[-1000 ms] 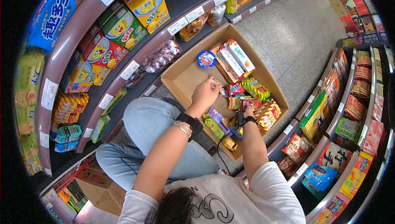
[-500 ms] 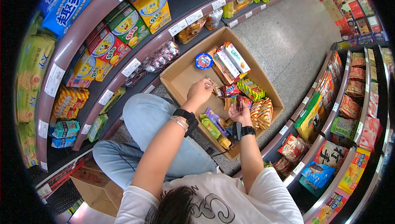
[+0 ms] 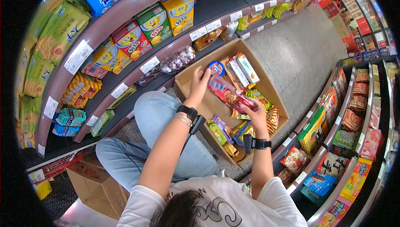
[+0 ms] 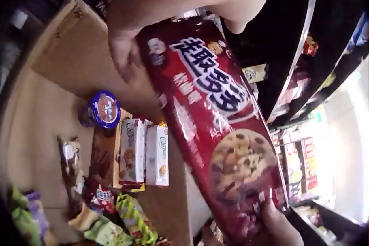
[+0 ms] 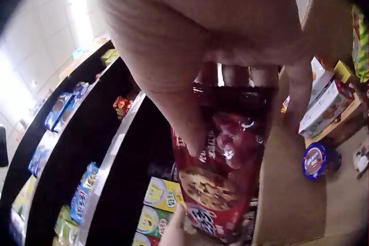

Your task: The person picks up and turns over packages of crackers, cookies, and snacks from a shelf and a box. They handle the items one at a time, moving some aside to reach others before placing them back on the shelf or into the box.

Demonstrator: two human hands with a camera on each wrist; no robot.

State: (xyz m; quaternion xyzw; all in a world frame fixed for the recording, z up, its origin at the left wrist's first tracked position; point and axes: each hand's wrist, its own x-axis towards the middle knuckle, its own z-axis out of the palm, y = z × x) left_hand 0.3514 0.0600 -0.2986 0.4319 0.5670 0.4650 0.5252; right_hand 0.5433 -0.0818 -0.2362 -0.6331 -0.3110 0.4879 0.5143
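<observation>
Both hands hold a long dark red bag of cookies point(image 3: 229, 93), tilted above the open cardboard box point(image 3: 189, 77). My left hand point(image 3: 199, 84) grips its far-left end, and my right hand point(image 3: 255, 112) pinches the near-right end with the thumb on top. In the left wrist view the bag's front point(image 4: 199, 102) shows a chocolate-chip cookie picture and large white lettering. The right wrist view has grapes pictured near the right-hand end. Beneath the bag, in the box, are a blue-lidded cup point(image 3: 216, 68), white snack boxes point(image 3: 243, 68) and a green-yellow packet point(image 3: 260, 98).
Shelves of snack boxes point(image 3: 143, 31) curve along the left, and a low shelf with bagged snacks point(image 3: 314, 123) stands at the right. Purple and green packets point(image 3: 218, 129) lie in the box's near corner. Another cardboard box point(image 3: 93, 181) sits behind the crossed legs.
My right hand has lifted the red cookie bag from among the packets in the box. My left hand has moved onto its other end, and the bag now spans both hands.
</observation>
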